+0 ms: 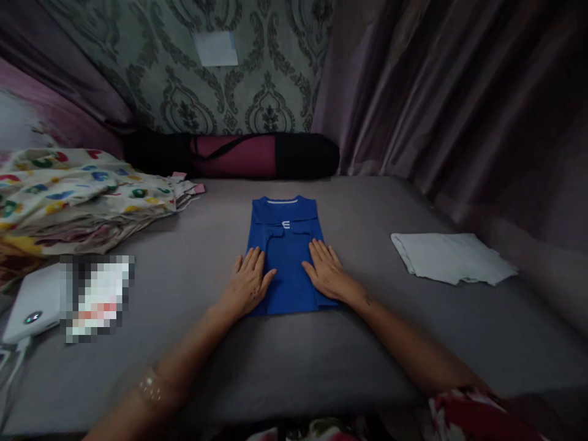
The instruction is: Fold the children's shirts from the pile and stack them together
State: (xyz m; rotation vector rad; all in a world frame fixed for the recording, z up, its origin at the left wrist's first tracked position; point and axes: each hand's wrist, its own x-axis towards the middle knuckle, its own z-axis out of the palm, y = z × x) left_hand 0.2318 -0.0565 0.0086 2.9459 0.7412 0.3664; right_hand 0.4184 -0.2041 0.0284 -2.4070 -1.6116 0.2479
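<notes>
A blue shirt (288,269) lies in the middle of the grey sheet, its sides folded inward and its collar edge at the far end. A small white mark shows below the neckline. My left hand (250,278) rests flat on the shirt's left side, fingers stretched forward. On the right side, my right hand (326,269) presses down in the same way, fingers spread. Neither hand grips the cloth.
A folded pale cloth (452,257) lies to the right. Patterned fabrics (87,190) are heaped at the left, above a white power bank (37,303) with a cable. A long black and maroon bag (234,156) lines the back by the wall.
</notes>
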